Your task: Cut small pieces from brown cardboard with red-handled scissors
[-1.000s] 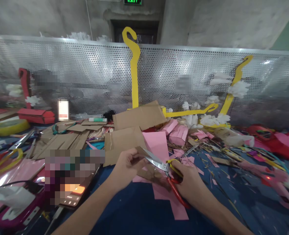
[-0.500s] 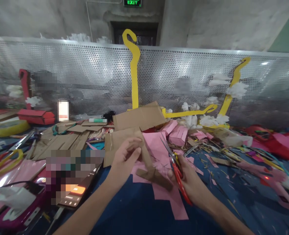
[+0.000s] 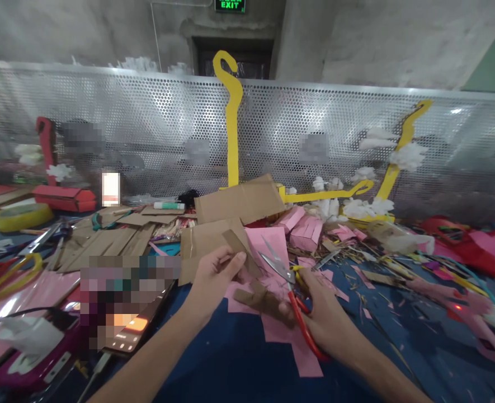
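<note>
My left hand [image 3: 214, 278] is closed, thumb against fingers, on a narrow cardboard strip [image 3: 235, 242] that slants up and left from the fingertips. In my right hand [image 3: 325, 310] is a pair of scissors [image 3: 300, 322] with red and yellow handles. Their blades are parted and point up and left, near the strip's right side. Under both hands lies pink paper [image 3: 278, 330], and another brown cardboard piece [image 3: 253, 301] rests over it, partly hidden by my right fingers. A larger cardboard sheet [image 3: 197, 246] lies behind my left hand.
A phone [image 3: 136, 324] and a purple power strip [image 3: 54, 364] are at left. On the right lies a pink glue gun [image 3: 452, 299]. Behind stand a yellow hook-shaped piece [image 3: 232, 140], another cardboard sheet [image 3: 239, 201] and a perforated metal screen [image 3: 155, 123].
The scissors have swung left towards the strip and their blades are spread wider. In my left hand the strip has tilted, its upper end now further left.
</note>
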Available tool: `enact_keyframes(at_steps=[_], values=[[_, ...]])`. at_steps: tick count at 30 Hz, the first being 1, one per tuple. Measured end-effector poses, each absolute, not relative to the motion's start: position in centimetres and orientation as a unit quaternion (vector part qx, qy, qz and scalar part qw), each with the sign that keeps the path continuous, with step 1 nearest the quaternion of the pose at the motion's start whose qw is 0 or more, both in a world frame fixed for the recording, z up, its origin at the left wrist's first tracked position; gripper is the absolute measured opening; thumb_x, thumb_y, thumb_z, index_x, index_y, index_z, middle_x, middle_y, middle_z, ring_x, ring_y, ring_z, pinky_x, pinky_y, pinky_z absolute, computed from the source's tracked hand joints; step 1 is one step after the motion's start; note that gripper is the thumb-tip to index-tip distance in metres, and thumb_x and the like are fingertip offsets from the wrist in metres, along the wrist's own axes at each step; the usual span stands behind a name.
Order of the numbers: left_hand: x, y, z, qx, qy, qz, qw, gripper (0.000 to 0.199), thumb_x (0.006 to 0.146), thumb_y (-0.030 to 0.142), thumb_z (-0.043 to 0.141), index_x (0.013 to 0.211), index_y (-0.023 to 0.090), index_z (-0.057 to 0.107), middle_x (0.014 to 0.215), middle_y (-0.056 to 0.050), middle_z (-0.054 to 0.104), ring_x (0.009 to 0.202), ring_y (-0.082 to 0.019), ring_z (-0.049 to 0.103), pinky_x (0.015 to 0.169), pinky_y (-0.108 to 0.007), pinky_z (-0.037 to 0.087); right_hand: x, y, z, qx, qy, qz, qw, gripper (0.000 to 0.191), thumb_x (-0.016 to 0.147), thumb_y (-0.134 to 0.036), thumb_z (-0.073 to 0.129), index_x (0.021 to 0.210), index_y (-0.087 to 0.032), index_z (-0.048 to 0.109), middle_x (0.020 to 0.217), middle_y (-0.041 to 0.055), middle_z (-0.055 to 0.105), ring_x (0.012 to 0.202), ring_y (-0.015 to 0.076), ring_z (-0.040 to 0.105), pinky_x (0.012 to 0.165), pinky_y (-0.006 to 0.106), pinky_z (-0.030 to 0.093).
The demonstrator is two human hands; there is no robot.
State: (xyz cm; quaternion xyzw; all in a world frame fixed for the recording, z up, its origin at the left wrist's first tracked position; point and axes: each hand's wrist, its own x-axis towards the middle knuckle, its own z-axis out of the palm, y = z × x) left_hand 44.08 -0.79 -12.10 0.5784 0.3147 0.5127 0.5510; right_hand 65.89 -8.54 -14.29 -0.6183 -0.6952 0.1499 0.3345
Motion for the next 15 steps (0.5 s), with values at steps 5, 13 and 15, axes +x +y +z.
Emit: enact_keyframes(at_steps=[5, 13, 15], values=[[44.09, -0.85, -12.27, 0.632, 0.292, 0.476, 0.537, 0.015, 0.090, 0.027, 0.061, 0.095, 0.015, 0.068, 0.084, -0.008, 0.072, 0.074, -0.019, 0.069, 0.075, -0.033, 0.055, 65.63, -8.55, -13.92, -0.626, -0.700, 0.089, 0.332, 0.025, 0.080, -0.030, 0.067, 0.096, -0.022, 0.049, 0.094, 0.0048, 0.059, 0.085, 0.0224, 0.055, 0.073, 0.033, 0.043], [44.14, -1.16, -12.19, 0.700, 0.268, 0.454, 0.481, 0.023, 0.080, 0.007, 0.054, 0.092, 0.014, 0.072, 0.092, -0.007, 0.075, 0.084, -0.020, 0.068, 0.079, -0.033, 0.053, 65.55, -8.60, -14.01, -0.629, -0.707, 0.055, 0.318, 0.028, 0.076, -0.021, 0.065, 0.101, -0.023, 0.053, 0.105, 0.0073, 0.061, 0.099, 0.0264, 0.057, 0.084, 0.035, 0.045], [44.11, -1.17, -12.23, 0.703, 0.272, 0.452, 0.477, 0.023, 0.079, 0.007, 0.055, 0.092, 0.014, 0.072, 0.091, -0.007, 0.075, 0.086, -0.020, 0.068, 0.080, -0.034, 0.053, 65.56, -8.55, -14.18, -0.628, -0.709, 0.058, 0.317, 0.031, 0.074, -0.017, 0.065, 0.102, -0.022, 0.053, 0.107, 0.0078, 0.061, 0.101, 0.0266, 0.057, 0.085, 0.035, 0.045]])
